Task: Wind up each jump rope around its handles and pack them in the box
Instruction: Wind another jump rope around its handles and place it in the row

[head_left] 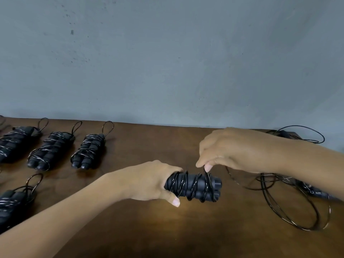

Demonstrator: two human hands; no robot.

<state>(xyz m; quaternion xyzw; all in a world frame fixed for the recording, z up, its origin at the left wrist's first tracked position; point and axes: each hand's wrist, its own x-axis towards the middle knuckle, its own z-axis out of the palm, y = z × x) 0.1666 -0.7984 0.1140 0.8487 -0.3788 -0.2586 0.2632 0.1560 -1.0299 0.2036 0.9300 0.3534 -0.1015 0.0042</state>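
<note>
My left hand (149, 181) grips the left end of a pair of black jump rope handles (195, 186), held side by side above the brown table. Thin black cord is wound around them in many turns. My right hand (229, 149) pinches a loop of that cord just above the handles' right end. Several wound rope bundles lie at the left: one (87, 151), another (50, 149), a third (14, 144) and one nearer (11, 202). No box is in view.
A loose, unwound jump rope (290, 203) lies in tangled coils on the right, partly under my right forearm. More cord loops (305, 135) lie at the table's far right corner. A grey wall (167, 62) rises behind the wooden table (176, 226).
</note>
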